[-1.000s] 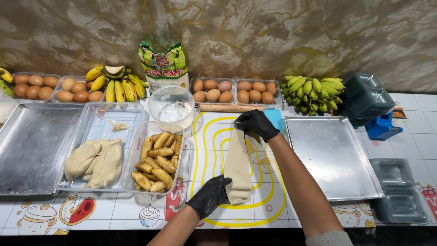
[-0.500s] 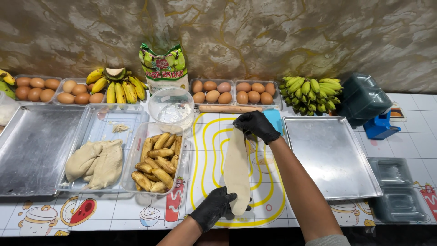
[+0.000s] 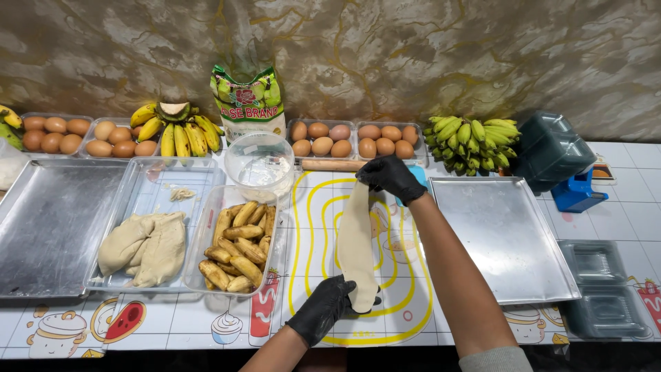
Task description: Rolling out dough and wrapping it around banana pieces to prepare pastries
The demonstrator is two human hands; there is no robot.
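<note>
Dough strip (image 3: 357, 241) on the yellow-lined mat (image 3: 306, 275) at the bench's front middle, long axis front to back. Left hand (image 3: 323, 308) pinches its near end; right hand (image 3: 390, 176) grips the far end. Tub of peeled bananas (image 3: 239, 248) lies left, steel tray (image 3: 506, 238) right; nothing obstructs.

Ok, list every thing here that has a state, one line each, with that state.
dough strip: stretched long on the mat, held at both ends
left hand: gloved, grip closed on the strip's near end
right hand: gloved, grip closed on the far end
clear tub of peeled bananas: open, full
clear tray with dough pieces: open, partly filled
round clear bowl: upright
flour bag: upright
</note>
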